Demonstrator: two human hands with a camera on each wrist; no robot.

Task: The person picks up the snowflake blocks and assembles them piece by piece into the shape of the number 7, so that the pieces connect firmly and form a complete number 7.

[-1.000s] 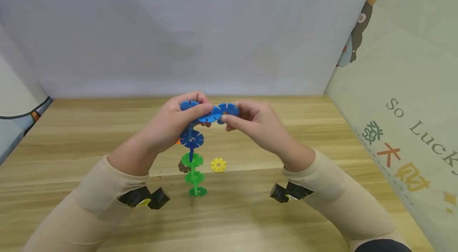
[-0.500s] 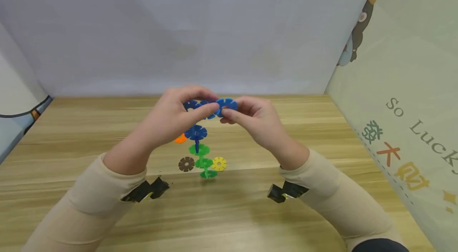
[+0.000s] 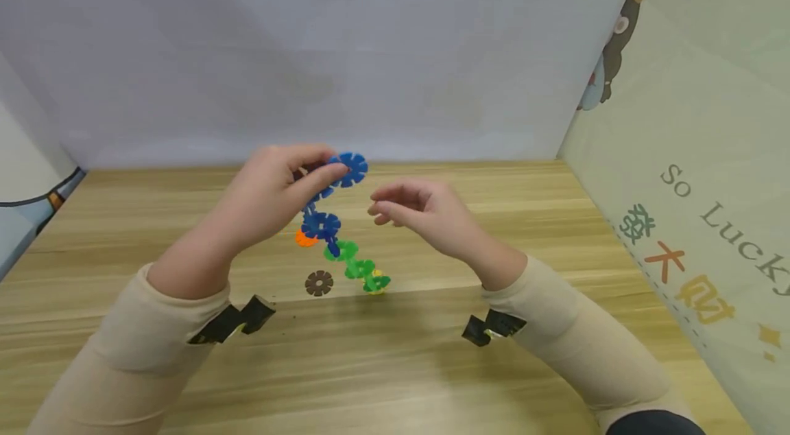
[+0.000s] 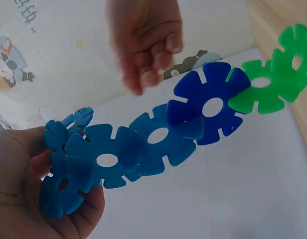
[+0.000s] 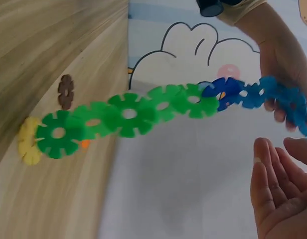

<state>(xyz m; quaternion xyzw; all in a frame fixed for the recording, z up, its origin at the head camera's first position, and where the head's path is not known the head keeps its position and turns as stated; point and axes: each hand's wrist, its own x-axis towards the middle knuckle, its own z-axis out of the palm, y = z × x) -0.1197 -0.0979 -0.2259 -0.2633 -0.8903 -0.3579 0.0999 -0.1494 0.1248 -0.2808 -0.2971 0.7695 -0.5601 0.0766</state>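
Observation:
My left hand (image 3: 278, 188) pinches the top blue end of a chain of interlocked plastic snowflake discs. Light blue discs (image 4: 107, 159) bunch near the fingers, then come dark blue discs (image 4: 212, 107), and green discs (image 5: 129, 114) form the lower end. In the head view the chain hangs slanting down to the right above the table. To its right, my right hand (image 3: 426, 215) is apart from it, fingers loosely bent with nothing in them. Part of the blue end is hidden behind the left hand.
On the wooden table (image 3: 432, 366) lie a brown disc (image 3: 319, 283), an orange disc (image 3: 305, 237) and a yellow disc (image 5: 29, 141), the last partly behind the chain's green end in the head view. A pale wall (image 3: 370, 51) stands behind the table.
My right hand has let go of the blue end disc and stands apart from it. The left hand has moved left with the chain, whose green end has swung to the right.

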